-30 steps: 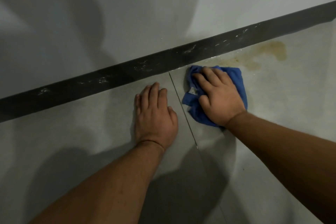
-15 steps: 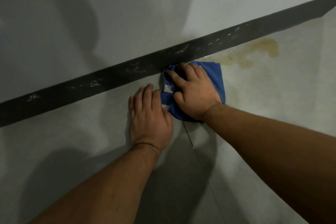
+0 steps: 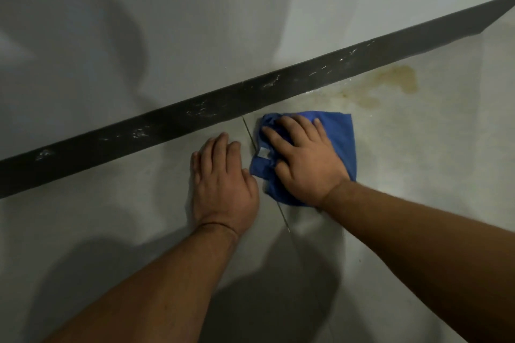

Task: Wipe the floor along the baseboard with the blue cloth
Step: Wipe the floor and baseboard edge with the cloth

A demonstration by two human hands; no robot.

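Fingers (image 3: 278, 135) of the right hand (image 3: 303, 167) lie spread and nearly straight on top of the blue cloth (image 3: 341, 136), pressing it flat to the floor (image 3: 418, 189) rather than curling round it. That hand hides the cloth's middle, so its full outline is hard to read, and the near edge disappears under the wrist. Both forearms are cut off by the lower border. The visible cloth is bunched into folds on its left side, where a small white tag (image 3: 263, 152) shows, and lies smoother on its right, where a square corner points up and right toward a yellowish stain (image 3: 401, 81) on the floor. It looks about as wide as deep, so no long axis can be made out. Its upper left fold sits just beside the dark, scuffed baseboard (image 3: 223, 103), which runs diagonally from lower left to upper right under the grey wall (image 3: 195, 22); whether the two touch cannot be told. The cloth also lies just to the right of a grout line (image 3: 282, 217), covering part of it. On the other side of that line the left hand (image 3: 223, 184) rests palm down on the bare floor, fingers together and straight, pointing at the baseboard, its thumb side just beside the cloth's near left fold.
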